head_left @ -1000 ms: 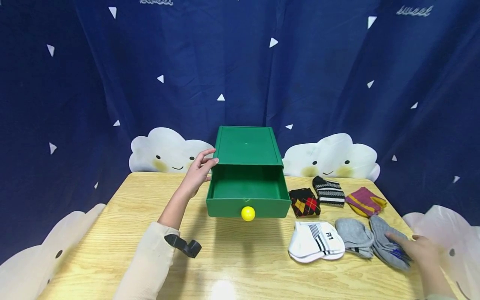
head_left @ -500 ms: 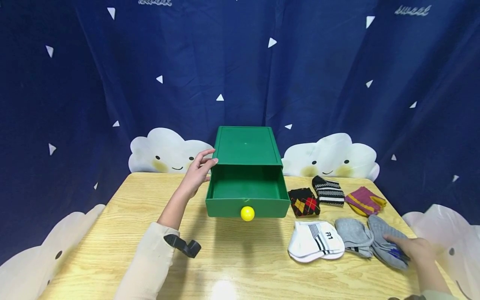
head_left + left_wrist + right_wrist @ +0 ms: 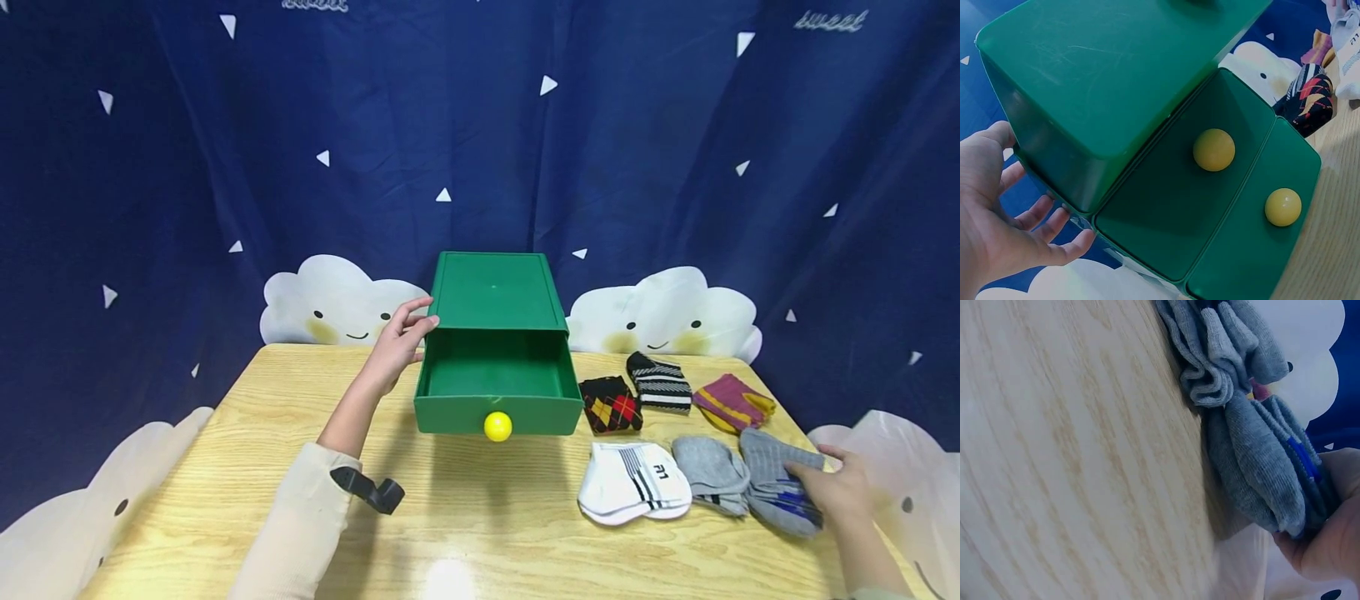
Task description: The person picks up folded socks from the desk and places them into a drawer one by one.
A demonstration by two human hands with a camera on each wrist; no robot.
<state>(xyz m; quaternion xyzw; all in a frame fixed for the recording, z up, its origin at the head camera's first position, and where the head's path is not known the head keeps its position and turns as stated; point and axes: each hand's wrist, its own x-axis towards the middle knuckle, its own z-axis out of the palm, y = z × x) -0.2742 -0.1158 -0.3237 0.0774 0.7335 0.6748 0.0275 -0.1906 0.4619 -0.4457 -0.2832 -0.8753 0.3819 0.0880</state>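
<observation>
My left hand rests beside the upper left edge of a green drawer cabinet. Its fingers are loosely extended, and in the left wrist view they lie along the cabinet's side. The top drawer, with a yellow ball knob, is pulled out, its inside bare. At the far right, my right hand pinches a folded pair of grey socks with blue marks. In the right wrist view, thumb and fingers hold one end of these grey socks; the fingertips are partly hidden.
Left of the held pair lie plain grey socks and white socks. Behind are argyle socks, black striped socks and maroon-yellow socks. Two lower drawer fronts look shut. A blue curtain hangs behind the wooden table.
My right hand has gone from reaching over the grey socks with blue marks to pinching their right side; the pair has shifted slightly. The left hand and the drawer stay put.
</observation>
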